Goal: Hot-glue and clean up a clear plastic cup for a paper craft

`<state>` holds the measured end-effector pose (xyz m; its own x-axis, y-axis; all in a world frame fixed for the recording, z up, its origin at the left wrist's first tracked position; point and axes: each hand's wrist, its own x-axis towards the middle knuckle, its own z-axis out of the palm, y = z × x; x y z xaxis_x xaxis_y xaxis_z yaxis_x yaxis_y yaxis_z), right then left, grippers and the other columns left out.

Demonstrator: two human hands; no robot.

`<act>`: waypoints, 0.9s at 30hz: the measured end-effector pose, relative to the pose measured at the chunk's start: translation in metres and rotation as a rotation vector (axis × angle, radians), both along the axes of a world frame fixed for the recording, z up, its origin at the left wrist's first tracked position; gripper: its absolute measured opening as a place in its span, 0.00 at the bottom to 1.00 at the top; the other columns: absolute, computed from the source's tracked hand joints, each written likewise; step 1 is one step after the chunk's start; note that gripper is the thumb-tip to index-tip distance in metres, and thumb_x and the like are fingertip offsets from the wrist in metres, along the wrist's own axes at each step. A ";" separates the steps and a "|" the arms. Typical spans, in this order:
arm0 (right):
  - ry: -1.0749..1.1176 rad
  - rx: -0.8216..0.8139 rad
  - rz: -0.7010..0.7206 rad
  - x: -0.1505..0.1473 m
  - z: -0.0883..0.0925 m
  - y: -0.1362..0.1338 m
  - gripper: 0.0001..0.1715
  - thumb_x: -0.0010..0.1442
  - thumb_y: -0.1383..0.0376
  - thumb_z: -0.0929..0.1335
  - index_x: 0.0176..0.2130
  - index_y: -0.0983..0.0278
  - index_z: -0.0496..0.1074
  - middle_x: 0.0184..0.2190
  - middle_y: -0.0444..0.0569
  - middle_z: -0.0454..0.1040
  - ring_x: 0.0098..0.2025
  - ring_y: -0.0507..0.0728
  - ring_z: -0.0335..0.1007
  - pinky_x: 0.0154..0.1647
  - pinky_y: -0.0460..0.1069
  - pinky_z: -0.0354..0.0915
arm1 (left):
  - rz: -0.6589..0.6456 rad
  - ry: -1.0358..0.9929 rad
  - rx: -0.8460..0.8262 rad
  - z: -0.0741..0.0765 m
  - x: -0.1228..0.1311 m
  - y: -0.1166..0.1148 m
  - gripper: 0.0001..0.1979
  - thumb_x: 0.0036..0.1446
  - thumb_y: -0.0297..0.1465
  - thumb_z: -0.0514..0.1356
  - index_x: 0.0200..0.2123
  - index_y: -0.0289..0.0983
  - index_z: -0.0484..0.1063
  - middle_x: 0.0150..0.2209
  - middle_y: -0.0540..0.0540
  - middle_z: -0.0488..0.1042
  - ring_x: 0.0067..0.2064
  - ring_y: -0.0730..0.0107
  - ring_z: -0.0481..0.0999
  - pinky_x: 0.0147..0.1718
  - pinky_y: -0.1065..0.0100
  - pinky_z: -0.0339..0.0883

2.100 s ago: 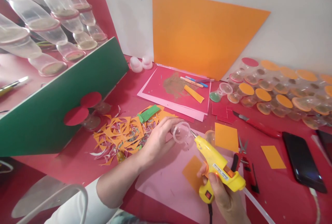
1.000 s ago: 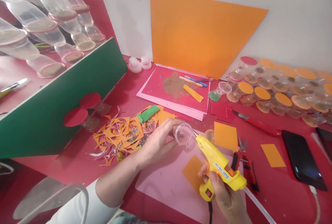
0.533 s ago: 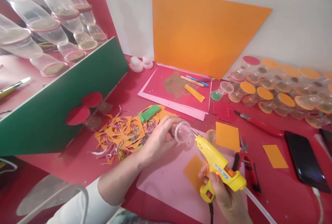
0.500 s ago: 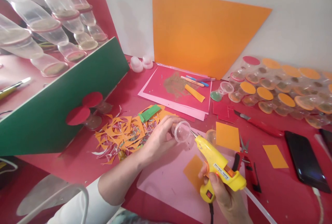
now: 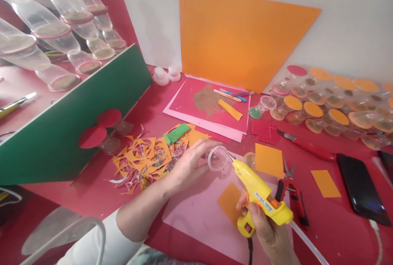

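Between the fingers of my left hand [image 5: 196, 158] is a small clear plastic cup [image 5: 217, 159], its round rim tilted up toward me. My right hand [image 5: 265, 228] is wrapped round the grip of a yellow hot glue gun [image 5: 256, 189], with fingers at the orange trigger. The gun's metal nozzle touches or nearly touches the cup's rim; I cannot tell which. A clear glue stick [image 5: 310, 244] sticks out of the gun's back. Under both hands lies a pink sheet [image 5: 196, 220], with an orange paper piece [image 5: 229, 201] on it.
Orange paper scraps [image 5: 147, 154] pile up left of the hands. Paper-topped cup pairs [image 5: 313, 109] stand at the right, near a red cutter knife [image 5: 307, 146], pliers [image 5: 288, 175] and a phone [image 5: 362, 187]. A green board [image 5: 76, 130] stands at the left.
The cup and the glue gun have shifted very slightly, the gun a little to the right. Both hands keep the same hold.
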<state>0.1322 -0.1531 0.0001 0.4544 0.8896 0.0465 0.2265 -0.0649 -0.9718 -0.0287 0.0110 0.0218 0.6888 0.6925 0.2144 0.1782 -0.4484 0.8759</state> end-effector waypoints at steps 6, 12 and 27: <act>0.024 0.007 -0.026 -0.002 -0.002 -0.001 0.29 0.62 0.41 0.65 0.28 0.61 0.73 0.21 0.49 0.74 0.21 0.56 0.71 0.19 0.48 0.71 | 0.015 -0.020 0.001 0.000 0.001 0.000 0.20 0.60 0.28 0.62 0.56 0.42 0.69 0.51 0.41 0.76 0.50 0.61 0.77 0.50 0.59 0.72; 0.044 0.005 -0.003 -0.001 -0.007 -0.003 0.27 0.62 0.42 0.65 0.29 0.61 0.73 0.21 0.49 0.74 0.21 0.56 0.70 0.22 0.50 0.72 | 0.064 -0.072 -0.197 -0.002 0.001 -0.001 0.23 0.59 0.28 0.63 0.57 0.41 0.66 0.52 0.41 0.76 0.50 0.62 0.78 0.47 0.63 0.73; 0.081 -0.032 0.008 0.001 -0.013 -0.002 0.27 0.62 0.43 0.65 0.28 0.61 0.72 0.20 0.48 0.72 0.21 0.56 0.70 0.20 0.49 0.72 | 0.035 -0.185 -0.418 0.004 0.005 -0.003 0.22 0.49 0.26 0.67 0.49 0.39 0.68 0.49 0.42 0.78 0.44 0.64 0.79 0.42 0.65 0.73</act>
